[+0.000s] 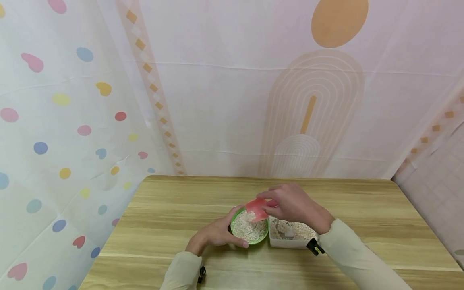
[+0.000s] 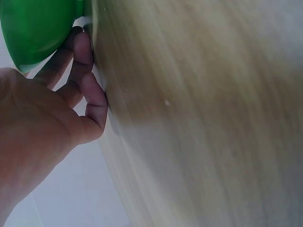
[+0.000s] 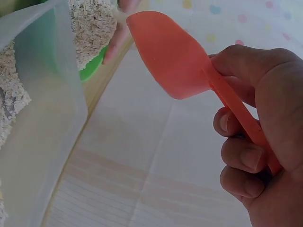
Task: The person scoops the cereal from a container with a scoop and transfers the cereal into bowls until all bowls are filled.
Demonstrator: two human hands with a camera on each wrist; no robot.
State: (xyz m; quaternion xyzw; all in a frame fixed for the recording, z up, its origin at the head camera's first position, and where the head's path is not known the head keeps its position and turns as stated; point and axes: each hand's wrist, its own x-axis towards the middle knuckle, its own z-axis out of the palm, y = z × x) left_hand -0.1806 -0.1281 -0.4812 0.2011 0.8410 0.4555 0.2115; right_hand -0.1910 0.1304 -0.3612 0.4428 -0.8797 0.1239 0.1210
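My right hand [image 1: 291, 203] grips the handle of a coral-red scoop [image 3: 173, 56], its fingers wrapped round it. Tilted over a green bowl [image 2: 40, 30], the scoop has flakes at its lip in the head view. Rolled oats [image 1: 248, 228] fill much of the bowl. My left hand [image 1: 219, 231] holds the bowl from the left, thumb along the near rim and fingers round the far side. The left wrist view shows the lower fingers bent near the tabletop beside the bowl.
Right beside the bowl stands a translucent plastic container [image 1: 290, 243] with more oats inside, partly covered by the right forearm. Both sit on a wood-grain table [image 1: 174, 201]. Patterned cloth [image 1: 217, 121] hangs behind the table and along its left side.
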